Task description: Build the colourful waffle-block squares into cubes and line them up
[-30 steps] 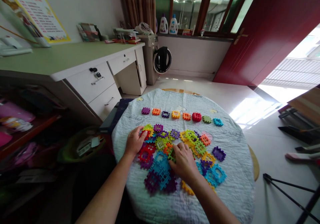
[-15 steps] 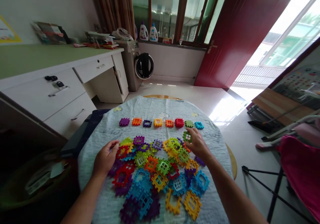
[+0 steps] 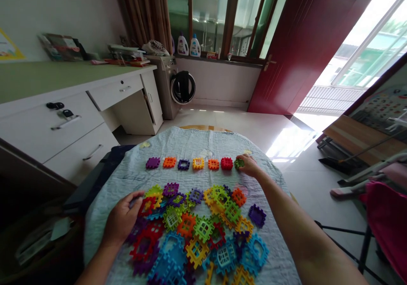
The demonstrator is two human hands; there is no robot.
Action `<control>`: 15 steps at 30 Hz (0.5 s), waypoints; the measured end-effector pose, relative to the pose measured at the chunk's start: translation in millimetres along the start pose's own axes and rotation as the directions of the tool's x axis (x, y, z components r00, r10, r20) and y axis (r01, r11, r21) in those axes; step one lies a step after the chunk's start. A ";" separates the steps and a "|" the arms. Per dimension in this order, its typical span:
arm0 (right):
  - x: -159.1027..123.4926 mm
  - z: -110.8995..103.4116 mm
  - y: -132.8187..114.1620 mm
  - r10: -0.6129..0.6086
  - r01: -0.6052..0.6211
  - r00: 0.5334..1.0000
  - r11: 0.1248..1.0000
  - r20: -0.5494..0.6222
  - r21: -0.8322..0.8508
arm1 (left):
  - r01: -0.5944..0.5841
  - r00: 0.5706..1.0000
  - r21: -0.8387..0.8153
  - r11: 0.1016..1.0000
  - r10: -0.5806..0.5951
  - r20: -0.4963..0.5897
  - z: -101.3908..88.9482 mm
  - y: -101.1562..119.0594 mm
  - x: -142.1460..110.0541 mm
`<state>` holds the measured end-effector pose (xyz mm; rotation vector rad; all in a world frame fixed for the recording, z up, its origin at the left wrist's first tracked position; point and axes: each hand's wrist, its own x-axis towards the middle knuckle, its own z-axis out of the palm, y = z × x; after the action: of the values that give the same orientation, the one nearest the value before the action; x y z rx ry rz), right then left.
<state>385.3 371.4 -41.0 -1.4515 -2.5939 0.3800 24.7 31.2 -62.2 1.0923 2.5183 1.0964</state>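
At the left edge of a heap of colourful interlocking plastic tiles (image 3: 195,225) is my left hand (image 3: 121,219). Its thumb and fingers are curled together beside a red tile (image 3: 146,206); a dark purplish bit shows between them, too small to name. My right hand (image 3: 249,166) reaches to the right end of a row of tiles and pinches a green tile (image 3: 239,163). Left of it in the row are a red tile (image 3: 227,163), an orange tile (image 3: 213,164) and a yellow tile (image 3: 198,163). Whatever lies under the right hand is hidden.
A pale blue cloth (image 3: 127,179) covers the round table. Behind stand a washing machine (image 3: 168,86) with its door open and a red door (image 3: 295,43). A white desk (image 3: 73,120) is at the left. A pink chair (image 3: 386,217) is at the right.
My right hand has moved away from me, carrying the green tile from above the heap to the row's right end, where it now covers the blue tile. My left hand stays by the heap.
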 end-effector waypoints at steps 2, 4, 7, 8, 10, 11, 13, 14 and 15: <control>2.2 3.4 3.5 -0.013 0.014 1.000 1.000 0.020 -0.010 | -0.010 1.000 0.006 1.000 0.010 -0.014 0.5 0.4 -0.5; 4.2 4.6 6.3 -0.026 0.026 0.999 0.999 0.033 -0.019 | -0.017 1.000 0.003 1.000 0.017 -0.027 0.5 1.3 -1.3; 7.4 3.9 7.8 -0.035 0.037 0.998 0.999 0.043 -0.032 | -0.015 0.999 0.002 1.000 0.015 -0.032 0.4 2.5 -2.0; 8.5 3.5 7.7 -0.036 0.038 0.998 0.999 0.045 -0.035 | -0.017 0.999 0.003 1.000 0.017 -0.034 0.5 2.4 -2.0; 10.2 3.0 6.9 -0.036 0.038 0.998 0.998 0.051 -0.039 | -0.025 0.999 0.008 1.000 0.026 -0.039 1.1 1.1 -1.7; 10.8 3.1 6.2 -0.035 0.038 0.998 0.998 0.053 -0.040 | -0.030 0.999 0.012 0.999 0.031 -0.039 1.5 0.1 -1.5; 11.4 3.4 4.6 -0.032 0.034 0.998 0.999 0.059 -0.039 | -0.034 0.999 0.020 0.999 0.034 -0.031 2.3 -2.0 -1.3; 11.3 3.4 3.7 -0.030 0.032 0.998 0.999 0.063 -0.038 | -0.032 0.999 0.025 0.999 0.033 -0.023 2.6 -2.7 -1.3; 11.0 3.1 2.8 -0.028 0.030 0.997 0.999 0.066 -0.035 | -0.029 0.999 0.028 0.999 0.030 -0.018 2.7 -3.1 -1.4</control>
<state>381.1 381.7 -44.8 -1.4341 -2.6834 0.3863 25.1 30.3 -66.4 1.1347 2.5469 1.0878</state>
